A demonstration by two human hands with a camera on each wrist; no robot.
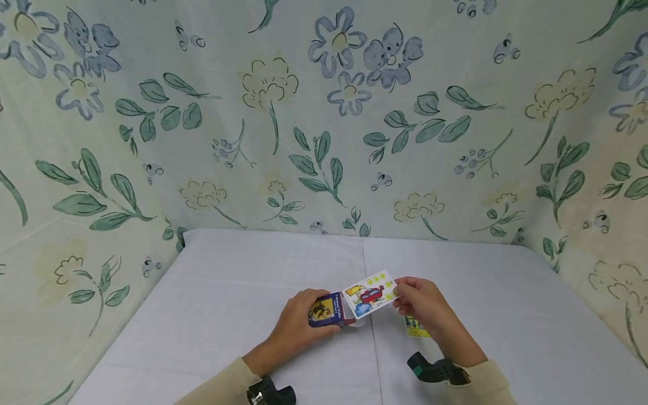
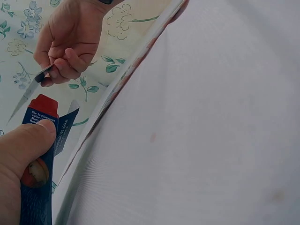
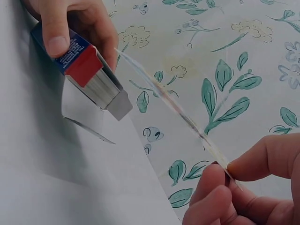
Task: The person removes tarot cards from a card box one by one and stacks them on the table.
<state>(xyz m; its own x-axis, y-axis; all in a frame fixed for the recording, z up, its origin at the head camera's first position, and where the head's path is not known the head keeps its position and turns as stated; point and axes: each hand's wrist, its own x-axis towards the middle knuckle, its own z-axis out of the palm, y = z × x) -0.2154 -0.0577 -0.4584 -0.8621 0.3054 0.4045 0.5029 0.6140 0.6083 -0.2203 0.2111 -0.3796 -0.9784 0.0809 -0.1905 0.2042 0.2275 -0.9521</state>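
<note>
My left hand grips a dark blue card box with a yellow picture on its face. The box's flaps stand open, and in the right wrist view the edges of a card stack show inside its mouth. Thumb and fingers of my right hand pinch a picture card by its right end. That card is white-bordered with red, blue and yellow figures; its other end is close to the box's open mouth. A second, yellow-edged card lies on the table, partly hidden under my right hand.
A white cloth with a crease down its middle covers the table. Floral fabric hangs behind it and along both sides. Each wrist wears a black strapped device.
</note>
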